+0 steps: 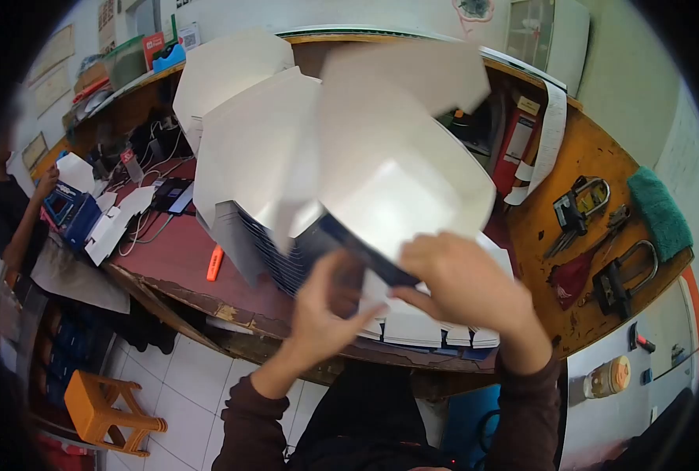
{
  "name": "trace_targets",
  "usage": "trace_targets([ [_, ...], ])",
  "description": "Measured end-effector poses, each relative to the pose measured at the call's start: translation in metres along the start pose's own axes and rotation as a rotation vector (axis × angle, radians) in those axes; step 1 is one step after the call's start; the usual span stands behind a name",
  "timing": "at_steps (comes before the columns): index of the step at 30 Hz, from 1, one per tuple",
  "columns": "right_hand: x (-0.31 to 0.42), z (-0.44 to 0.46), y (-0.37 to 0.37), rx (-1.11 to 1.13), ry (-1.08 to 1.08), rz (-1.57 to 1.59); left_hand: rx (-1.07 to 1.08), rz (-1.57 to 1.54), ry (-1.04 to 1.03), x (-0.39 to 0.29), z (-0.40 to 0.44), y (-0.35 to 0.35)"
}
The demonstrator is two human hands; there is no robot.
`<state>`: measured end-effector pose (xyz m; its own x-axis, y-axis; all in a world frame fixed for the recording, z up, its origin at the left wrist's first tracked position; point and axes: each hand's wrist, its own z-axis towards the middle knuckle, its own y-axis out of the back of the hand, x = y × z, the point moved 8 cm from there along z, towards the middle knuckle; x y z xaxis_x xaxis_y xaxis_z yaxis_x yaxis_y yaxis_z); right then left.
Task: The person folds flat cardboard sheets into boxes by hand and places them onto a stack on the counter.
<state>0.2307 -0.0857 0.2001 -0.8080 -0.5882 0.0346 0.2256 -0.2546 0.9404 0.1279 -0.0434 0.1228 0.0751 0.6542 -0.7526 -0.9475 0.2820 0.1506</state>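
Observation:
A large white cardboard box blank (400, 180) with a dark blue outer side stands in front of me, blurred by motion. My right hand (463, 279) is closed on its lower right edge, thumb below. My left hand (322, 314) is beside its lower left corner, thumb and fingers apart, with the fingertips blurred. To the left, a row of nested blue-and-white blanks (259, 149) stands close together, their dark edges showing. More white folded pieces (412, 330) lie under my right hand at the table's front edge.
An orange marker-like object (215, 263) lies on the worn red tabletop (184, 286). On the right are padlocks (618, 290), a red cloth (573, 279) and a green towel (660, 212). At left, another person's hand (47, 182) touches a blue box (75, 216). An orange stool (102, 408) stands below.

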Motion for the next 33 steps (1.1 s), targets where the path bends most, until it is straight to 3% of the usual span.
trace_targets([
  [1, 0.001, 0.018, 0.009, 0.006, 0.049, 0.044, -0.087, 0.376, -0.241, -0.016, 0.004, 0.022],
  [3, 0.007, 0.055, 0.017, 0.020, 0.154, 0.194, -0.328, 0.680, -0.232, -0.022, 0.011, 0.064],
  [5, 0.016, 0.090, 0.018, 0.037, 0.276, 0.143, -0.238, 0.796, -0.225, -0.014, 0.019, 0.085],
  [6, 0.018, 0.106, 0.016, 0.094, 0.238, 0.164, -0.147, 0.903, -0.217, -0.009, 0.023, 0.086],
  [9, 0.014, 0.139, 0.006, 0.210, 0.166, 0.267, -0.126, 0.907, -0.348, -0.023, 0.027, 0.086],
  [17, 0.012, 0.153, -0.028, 0.331, 0.035, 0.009, 0.006, 0.808, -0.468, -0.023, 0.043, 0.091],
  [21, 0.016, 0.149, -0.036, 0.353, 0.026, -0.077, 0.058, 0.786, -0.414, -0.020, 0.046, 0.095],
  [23, 0.016, 0.148, -0.046, 0.506, 0.026, -0.078, 0.016, 0.737, -0.358, -0.020, 0.046, 0.094],
  [27, 0.021, 0.171, -0.037, 0.355, 0.014, 0.145, -0.063, 0.723, -0.422, -0.022, 0.039, 0.089],
  [29, 0.031, 0.174, -0.041, 0.460, 0.007, -0.127, 0.008, 0.858, -0.386, -0.020, 0.040, 0.085],
  [33, 0.033, 0.173, -0.031, 0.159, 0.003, -0.151, -0.133, 1.094, -0.255, -0.002, 0.043, 0.109],
])
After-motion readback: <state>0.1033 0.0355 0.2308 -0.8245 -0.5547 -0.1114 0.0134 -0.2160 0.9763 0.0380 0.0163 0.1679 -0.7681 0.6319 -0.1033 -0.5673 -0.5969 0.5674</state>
